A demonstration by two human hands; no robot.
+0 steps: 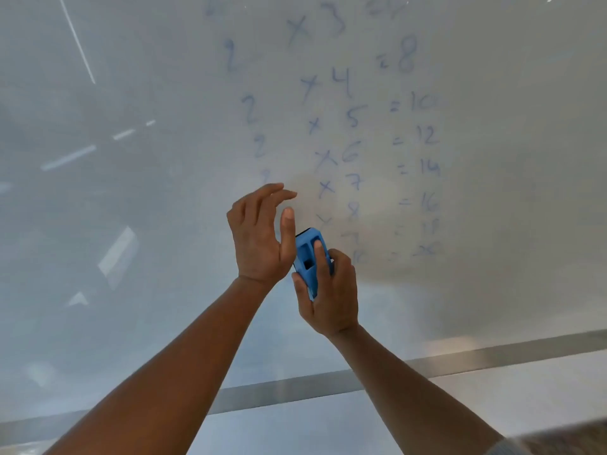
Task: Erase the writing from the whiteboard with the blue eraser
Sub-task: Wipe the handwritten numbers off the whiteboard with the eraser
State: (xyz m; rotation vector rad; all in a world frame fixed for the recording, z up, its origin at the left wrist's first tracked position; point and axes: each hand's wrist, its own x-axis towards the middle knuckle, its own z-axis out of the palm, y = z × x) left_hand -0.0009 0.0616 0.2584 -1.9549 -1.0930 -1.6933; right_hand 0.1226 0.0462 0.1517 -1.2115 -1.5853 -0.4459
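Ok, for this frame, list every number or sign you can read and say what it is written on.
All are blue marker on the whiteboard; the blue eraser shows no label.
"x 3", result blurred
"2 x 4 = 8"
"2 x 5 = 10"
"2 x 6 = 12"
"x 7 = 14"
"x 8 = 16"
Lower rows by the right hand: smeared, unreadable.

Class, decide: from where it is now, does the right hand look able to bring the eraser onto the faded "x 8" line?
Probably yes: the right hand grips the blue eraser just below-left of that line, nothing between.
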